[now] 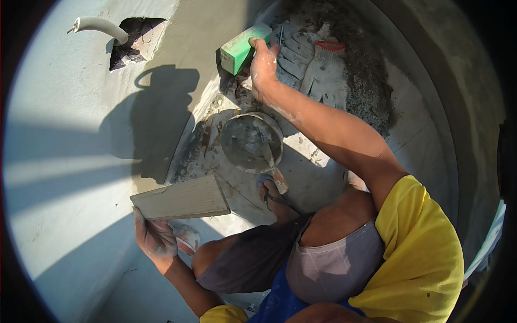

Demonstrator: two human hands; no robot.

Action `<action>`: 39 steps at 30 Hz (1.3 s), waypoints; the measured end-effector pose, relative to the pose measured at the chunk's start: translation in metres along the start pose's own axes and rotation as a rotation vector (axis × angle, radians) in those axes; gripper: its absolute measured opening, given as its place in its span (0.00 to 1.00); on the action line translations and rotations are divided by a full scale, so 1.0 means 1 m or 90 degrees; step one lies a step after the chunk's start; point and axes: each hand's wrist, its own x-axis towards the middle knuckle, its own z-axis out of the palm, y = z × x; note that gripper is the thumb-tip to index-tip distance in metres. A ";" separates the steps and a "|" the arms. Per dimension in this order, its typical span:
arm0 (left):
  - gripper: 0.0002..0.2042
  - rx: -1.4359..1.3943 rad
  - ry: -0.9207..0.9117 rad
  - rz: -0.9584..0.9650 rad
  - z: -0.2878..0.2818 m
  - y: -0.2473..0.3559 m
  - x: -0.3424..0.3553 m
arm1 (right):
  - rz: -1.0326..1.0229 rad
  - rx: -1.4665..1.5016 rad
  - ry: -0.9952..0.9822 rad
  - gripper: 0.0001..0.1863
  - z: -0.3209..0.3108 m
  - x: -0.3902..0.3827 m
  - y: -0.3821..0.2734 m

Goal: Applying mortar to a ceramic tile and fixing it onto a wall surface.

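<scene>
On the left, my left hand (157, 237) grips a grey rectangular tile (180, 199) by its lower edge. The tile is held tilted, its broad face with faint lines turned up. Farther off, my right hand (263, 63) is closed around a green rectangular block (239, 51) at the foot of the wall. The block's material I cannot make out. Between the hands stands a round bucket (237, 161) with wet grey mix in it. A small trowel (277, 180) leans in it, its wooden handle over the near rim.
Whitish gloves (328, 70), one red-cuffed, lie beside rubble (371, 91) at the back. A cable (102, 24) sticks out of a rough hole in the wall (70, 161). My sandaled foot (274, 202) is close to the bucket. A curved wall edge (431, 86) borders the right.
</scene>
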 end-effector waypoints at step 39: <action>0.19 0.036 -0.041 0.052 0.026 -0.006 0.021 | -0.105 -0.204 -0.310 0.41 0.017 -0.091 0.055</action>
